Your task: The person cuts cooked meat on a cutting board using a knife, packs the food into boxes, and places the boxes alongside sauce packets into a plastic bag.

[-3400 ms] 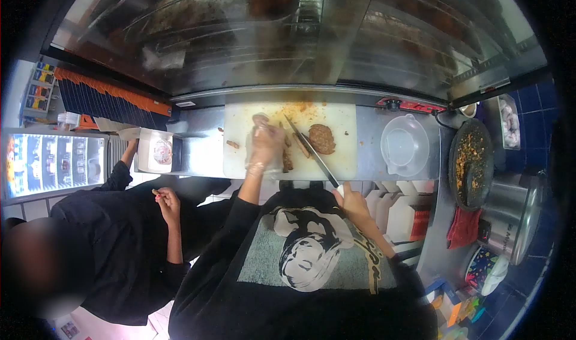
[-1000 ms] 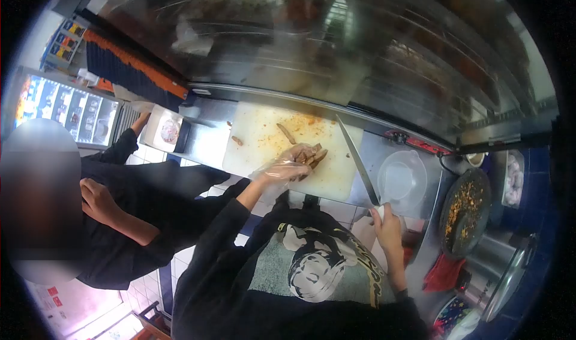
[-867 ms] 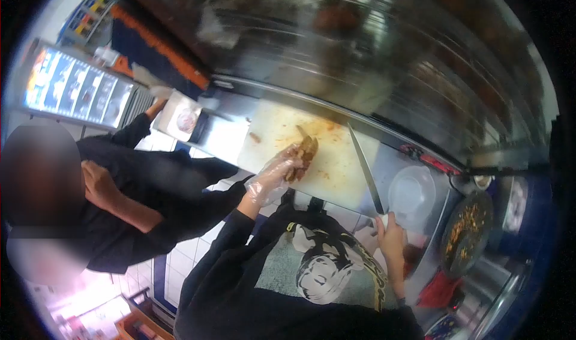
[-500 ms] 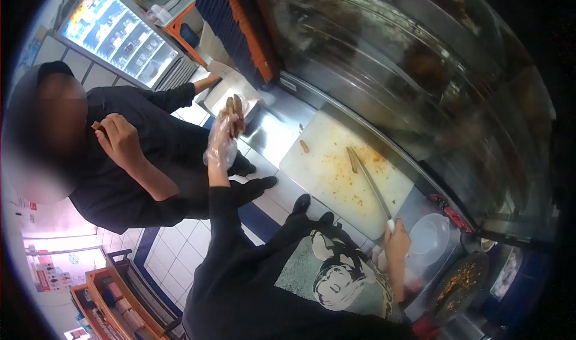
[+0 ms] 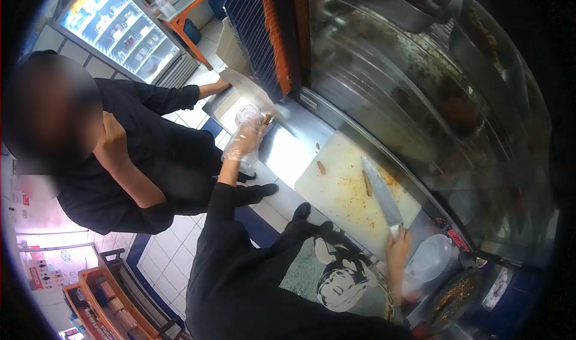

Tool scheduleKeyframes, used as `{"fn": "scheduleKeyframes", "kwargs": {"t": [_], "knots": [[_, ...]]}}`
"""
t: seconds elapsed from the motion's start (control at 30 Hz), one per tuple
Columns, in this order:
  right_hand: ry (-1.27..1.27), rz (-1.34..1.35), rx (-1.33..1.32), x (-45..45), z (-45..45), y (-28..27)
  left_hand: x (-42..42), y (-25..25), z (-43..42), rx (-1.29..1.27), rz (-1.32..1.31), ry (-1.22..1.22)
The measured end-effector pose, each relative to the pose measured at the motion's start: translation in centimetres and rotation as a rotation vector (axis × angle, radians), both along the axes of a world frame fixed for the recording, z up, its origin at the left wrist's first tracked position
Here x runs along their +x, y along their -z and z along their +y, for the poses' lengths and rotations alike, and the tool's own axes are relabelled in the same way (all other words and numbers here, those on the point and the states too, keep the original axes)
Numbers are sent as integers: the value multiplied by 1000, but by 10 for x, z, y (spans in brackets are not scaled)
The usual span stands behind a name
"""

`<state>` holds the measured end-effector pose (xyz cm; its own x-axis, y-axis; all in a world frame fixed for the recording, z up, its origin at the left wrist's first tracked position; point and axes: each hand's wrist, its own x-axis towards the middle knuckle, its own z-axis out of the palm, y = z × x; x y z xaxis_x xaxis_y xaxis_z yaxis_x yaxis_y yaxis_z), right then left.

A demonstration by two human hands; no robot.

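Note:
My left hand [image 5: 246,141], in a clear plastic glove, is closed around several brown meat strips [image 5: 266,119]. It is beside an open, pale box [image 5: 227,115] with a round, printed white item [image 5: 246,113] in it. My right hand [image 5: 398,247] grips the white handle of a large knife [image 5: 383,193]. The blade lies over the white cutting board [image 5: 324,187], its broad side showing. One meat strip [image 5: 367,184] rests close to the blade, and another piece [image 5: 321,168] is near the board's left edge. Brown crumbs are scattered on the board.
A co-worker [image 5: 150,142] in dark clothes stands to the left, one hand at the box. Behind the board is a glass-fronted metal unit [image 5: 396,70]. At right are a translucent bowl [image 5: 431,257] and a dark pan [image 5: 457,298] with chopped food.
My left hand has moved right and down with the meat strips, closer to the box. The knife has turned to show its flat side. The co-worker's free hand has risen to the face.

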<state>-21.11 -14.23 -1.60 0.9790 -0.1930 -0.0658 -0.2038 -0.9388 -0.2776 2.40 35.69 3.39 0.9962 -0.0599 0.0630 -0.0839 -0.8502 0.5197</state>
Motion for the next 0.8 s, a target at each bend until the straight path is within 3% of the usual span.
{"fn": "scheduleKeyframes", "kwargs": {"t": [0.1,0.13,0.23,0.37,0.43,0.47,0.57,0.6,0.63,0.7,0.73,0.77,0.8], "knots": [[-10,-63,-70,4,5,0,-2,41,7,94,-114,-56],[20,-31,-54,6,6,1,0,49,8,279,-118,-75],[48,8,-43,7,4,3,0,47,5,116,-263,-107],[31,-76,9,3,-2,14,-1,25,-1,122,-257,-176],[33,-87,-2,5,8,7,-4,22,2,318,-2,-211],[52,-116,-25,8,10,1,-7,19,1,319,-2,-217],[26,-224,11,18,28,-24,-11,-11,-18,172,-704,-351],[26,-235,13,21,36,-26,-20,-28,-33,-112,-519,-346],[45,-202,333,23,43,-29,-37,-38,-53,-392,-321,-334],[63,-170,850,31,74,-48,-66,1,-98,-1257,-172,204],[59,-177,1047,40,96,-64,-93,-53,-132,-1317,459,98],[62,-190,1042,46,109,-70,-111,-51,-158,-1472,761,194],[87,-147,1230,49,118,-75,-123,-48,-177,-1434,930,409]]}}
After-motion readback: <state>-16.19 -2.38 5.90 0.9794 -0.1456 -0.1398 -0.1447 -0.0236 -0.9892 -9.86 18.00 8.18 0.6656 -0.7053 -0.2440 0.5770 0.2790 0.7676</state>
